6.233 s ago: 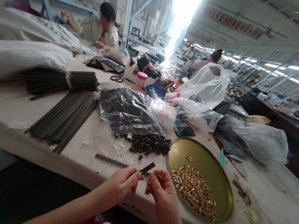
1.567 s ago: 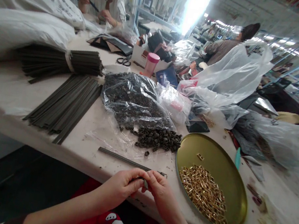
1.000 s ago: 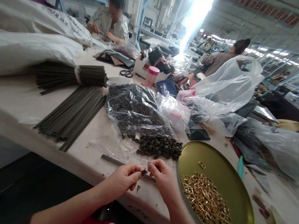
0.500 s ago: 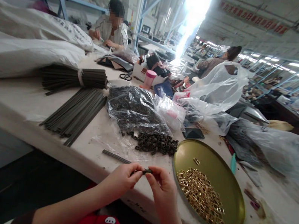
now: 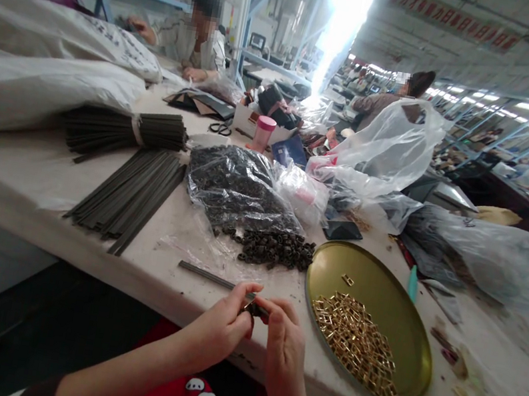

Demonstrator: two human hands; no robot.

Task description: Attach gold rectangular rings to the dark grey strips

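Note:
My left hand (image 5: 224, 320) pinches a small gold-toned buckle (image 5: 250, 306) at the table's near edge. My right hand (image 5: 286, 337) touches it from the other side, its fingers pressed together around the end of a dark narrow strap (image 5: 206, 274). That strap runs left behind my left fingers and along the tabletop. How far it passes through the buckle is hidden by my fingertips. Just right of my hands, a round gold tray (image 5: 407, 316) carries a heap of gold buckles (image 5: 355, 341). Beyond my hands lies a pile of small dark loops (image 5: 276, 250).
Loose dark straps (image 5: 125, 198) and a tied bundle (image 5: 158, 131) lie at left beside white sacks (image 5: 50, 81). A clear plastic bag (image 5: 240, 187) of dark pieces sits mid-table. Behind stand a pink-lidded jar (image 5: 263, 133) and scissors (image 5: 220, 128). A co-worker (image 5: 201, 45) sits opposite.
My fingers have shifted on the strap; a gold buckle now shows between them, and my right hand has turned with its fingers closer together. The co-worker opposite has raised one hand outward.

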